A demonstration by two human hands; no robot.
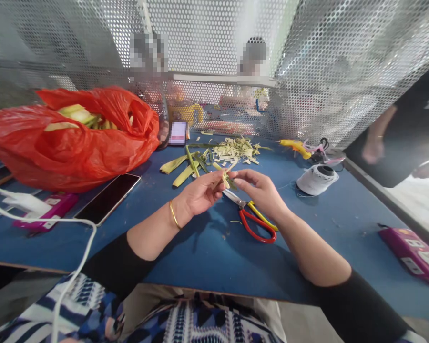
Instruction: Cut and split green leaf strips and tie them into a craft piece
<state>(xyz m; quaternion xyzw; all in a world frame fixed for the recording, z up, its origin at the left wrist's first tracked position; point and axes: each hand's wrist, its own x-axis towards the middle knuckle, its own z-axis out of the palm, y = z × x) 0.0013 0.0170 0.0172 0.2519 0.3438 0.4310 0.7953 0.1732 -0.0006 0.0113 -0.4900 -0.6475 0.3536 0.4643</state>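
My left hand (201,193), with a gold bangle on its wrist, pinches a small bundle of pale yellow-green leaf strips (225,178) over the middle of the table. From the other side, the fingers of my right hand (259,190) close on the same bundle. Under my hands lie scissors (242,204) with one red and one yellow handle; their tips are hidden. Just beyond are longer green leaf pieces (186,177) and a loose heap of short cut strips (238,150).
A red plastic bag (103,152) with leafy stalks bulges at left, near a dark phone (109,197) and white cable (93,238). Another phone (178,133) leans at the back. White thread (316,180) and purple power strips (413,252) lie about. Perforated metal mesh (218,38) borders the table.
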